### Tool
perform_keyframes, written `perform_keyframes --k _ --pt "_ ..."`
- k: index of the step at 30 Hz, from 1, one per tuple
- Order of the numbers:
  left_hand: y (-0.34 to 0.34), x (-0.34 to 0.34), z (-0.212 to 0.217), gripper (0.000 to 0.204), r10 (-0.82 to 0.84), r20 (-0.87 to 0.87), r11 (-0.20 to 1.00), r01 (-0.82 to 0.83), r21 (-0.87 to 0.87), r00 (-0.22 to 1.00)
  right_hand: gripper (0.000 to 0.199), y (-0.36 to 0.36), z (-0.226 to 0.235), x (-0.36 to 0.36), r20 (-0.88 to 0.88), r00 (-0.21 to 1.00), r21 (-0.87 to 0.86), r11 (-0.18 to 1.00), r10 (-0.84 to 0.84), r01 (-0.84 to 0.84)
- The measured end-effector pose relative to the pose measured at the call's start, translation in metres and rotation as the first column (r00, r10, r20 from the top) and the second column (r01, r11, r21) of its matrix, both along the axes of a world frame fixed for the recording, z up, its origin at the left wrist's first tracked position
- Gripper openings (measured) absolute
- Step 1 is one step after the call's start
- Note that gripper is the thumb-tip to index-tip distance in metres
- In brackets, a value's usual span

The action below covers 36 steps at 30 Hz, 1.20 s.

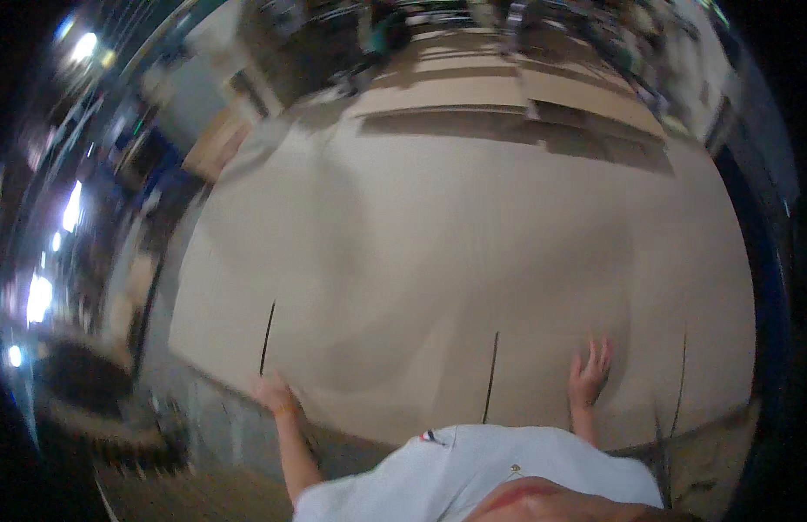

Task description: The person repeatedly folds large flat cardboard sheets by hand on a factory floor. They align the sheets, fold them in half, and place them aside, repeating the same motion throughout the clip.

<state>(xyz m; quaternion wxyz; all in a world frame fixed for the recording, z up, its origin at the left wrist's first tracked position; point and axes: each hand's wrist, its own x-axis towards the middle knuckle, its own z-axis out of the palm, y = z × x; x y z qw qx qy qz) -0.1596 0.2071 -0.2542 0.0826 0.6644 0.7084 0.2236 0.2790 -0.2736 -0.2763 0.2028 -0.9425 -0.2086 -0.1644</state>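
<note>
A large flat cardboard sheet (pixel 421 252) lies in front of me, with several dark slots cut in from its near edge. My left hand (pixel 275 394) is at that near edge, just below the left slot (pixel 268 337). Its fingers look closed around the sheet's edge, though they are slightly blurred. On the sheet's near right part, my right hand (pixel 590 374) lies flat with fingers spread, between the middle slot (pixel 490 376) and the right slot (pixel 680 383). Nothing is held in the right hand.
More cardboard sheets (pixel 447 91) lie in overlapping layers at the far end. A brown box-like piece (pixel 216 143) stands at the far left. A dark round object (pixel 83 378) is left of the sheet. Beyond the left side, bright lights and machinery are blurred.
</note>
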Motion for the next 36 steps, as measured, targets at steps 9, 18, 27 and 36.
perform_keyframes --k 9,18,27,36 --pt "0.077 -0.079 -0.062 0.095 0.184 0.238 0.982 -0.168 -0.087 0.954 0.055 -0.109 -0.035 -0.027 0.001 0.911 -0.169 0.898 -0.412 0.406" --pt "0.135 -0.062 -0.027 0.084 0.389 0.333 0.921 -0.365 -0.134 0.859 0.056 -0.098 -0.024 -0.034 -0.203 0.674 -0.265 0.702 -0.711 0.661" --pt "0.168 -0.136 -0.026 0.037 0.36 0.902 0.853 -0.307 -0.422 -0.239 0.054 -0.092 -0.026 -0.026 -0.193 0.73 -0.241 0.753 -0.655 0.612" --pt "0.217 -0.177 -0.014 0.026 0.016 0.961 0.991 -0.132 0.022 0.276 0.053 -0.073 -0.034 -0.012 -0.234 0.789 -0.178 0.823 -0.568 0.54"
